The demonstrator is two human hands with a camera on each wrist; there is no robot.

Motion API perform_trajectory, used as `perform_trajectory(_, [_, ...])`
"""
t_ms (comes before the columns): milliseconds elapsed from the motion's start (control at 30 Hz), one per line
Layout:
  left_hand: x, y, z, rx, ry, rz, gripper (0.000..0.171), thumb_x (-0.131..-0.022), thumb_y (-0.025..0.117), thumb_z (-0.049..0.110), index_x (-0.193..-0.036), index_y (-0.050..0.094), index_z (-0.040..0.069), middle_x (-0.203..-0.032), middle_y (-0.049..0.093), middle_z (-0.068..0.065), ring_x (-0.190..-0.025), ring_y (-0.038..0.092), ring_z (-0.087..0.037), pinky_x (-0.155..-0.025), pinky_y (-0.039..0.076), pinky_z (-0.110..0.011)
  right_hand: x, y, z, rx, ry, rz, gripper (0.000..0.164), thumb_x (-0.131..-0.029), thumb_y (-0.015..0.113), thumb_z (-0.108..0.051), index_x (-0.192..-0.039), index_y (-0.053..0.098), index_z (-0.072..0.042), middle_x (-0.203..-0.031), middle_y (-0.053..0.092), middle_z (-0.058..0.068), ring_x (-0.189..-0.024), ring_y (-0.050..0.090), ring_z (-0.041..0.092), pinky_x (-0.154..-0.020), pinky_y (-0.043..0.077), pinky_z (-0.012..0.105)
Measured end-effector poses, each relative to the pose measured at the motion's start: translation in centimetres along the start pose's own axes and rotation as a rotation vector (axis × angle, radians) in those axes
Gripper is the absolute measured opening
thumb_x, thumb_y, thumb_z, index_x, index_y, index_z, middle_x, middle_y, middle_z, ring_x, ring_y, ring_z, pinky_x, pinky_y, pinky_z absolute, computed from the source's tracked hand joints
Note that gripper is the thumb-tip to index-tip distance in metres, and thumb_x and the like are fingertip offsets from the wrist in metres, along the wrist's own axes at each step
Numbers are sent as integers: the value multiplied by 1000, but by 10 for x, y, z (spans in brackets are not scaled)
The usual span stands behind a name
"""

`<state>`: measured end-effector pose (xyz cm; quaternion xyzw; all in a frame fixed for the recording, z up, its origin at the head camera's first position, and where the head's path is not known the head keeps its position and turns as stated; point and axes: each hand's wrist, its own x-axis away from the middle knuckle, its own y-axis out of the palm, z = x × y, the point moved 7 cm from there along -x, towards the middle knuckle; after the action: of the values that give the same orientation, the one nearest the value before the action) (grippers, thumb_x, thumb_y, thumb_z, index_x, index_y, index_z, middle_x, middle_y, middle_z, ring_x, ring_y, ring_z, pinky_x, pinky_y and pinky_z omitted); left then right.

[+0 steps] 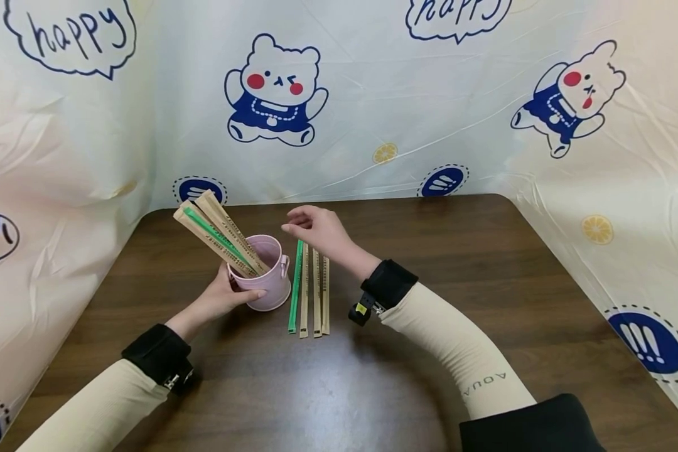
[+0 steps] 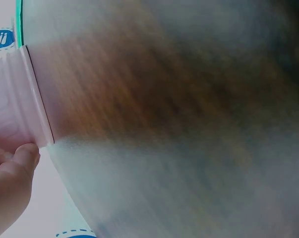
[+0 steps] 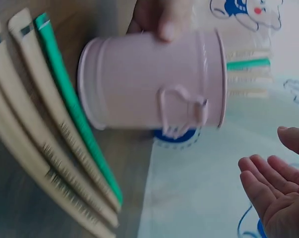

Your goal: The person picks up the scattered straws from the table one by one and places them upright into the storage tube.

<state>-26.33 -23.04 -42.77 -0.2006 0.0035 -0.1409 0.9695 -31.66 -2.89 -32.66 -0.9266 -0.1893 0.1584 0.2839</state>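
A small pink bucket (image 1: 271, 292) with a side handle stands on the table, and my left hand (image 1: 226, 295) holds it from the left, thumb across its near side. Several slim paper-wrapped sticks, tan (image 1: 234, 235) and one green (image 1: 209, 229), lean out of it to the left. To its right, a green wrapped stick (image 1: 295, 289) and three tan wrapped sticks (image 1: 317, 295) lie side by side. My right hand (image 1: 319, 229) hovers over their far ends with nothing in its grasp, fingers loosely bent. In the right wrist view its palm (image 3: 283, 203) shows bare.
The dark brown wooden table (image 1: 486, 301) runs back to a pale curtain (image 1: 361, 100) printed with bears, which also hangs along both sides. Each wrist wears a black band (image 1: 392, 285) with a small device.
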Motion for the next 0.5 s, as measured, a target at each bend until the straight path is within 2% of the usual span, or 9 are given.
perform_trajectory(200, [0,0,1,3,-4,11,109,-88,78,12,-159,-5,3,-162,17,-30,-150,22,-45,-122,18,-66,3,-9,36,3,90,26,40,-100,66,-24,-133,63,-1,-124,71,17,-114,68,28,-95,56,38])
perform_trajectory(500, [-2,1,-1,-14,-1,16,108,-88,78,11,-159,-3,5,-160,21,-29,-147,28,-42,-122,21,-64,10,-7,85,56,243,29,33,-100,66,-25,-123,67,-1,-119,72,17,-110,67,29,-91,55,37])
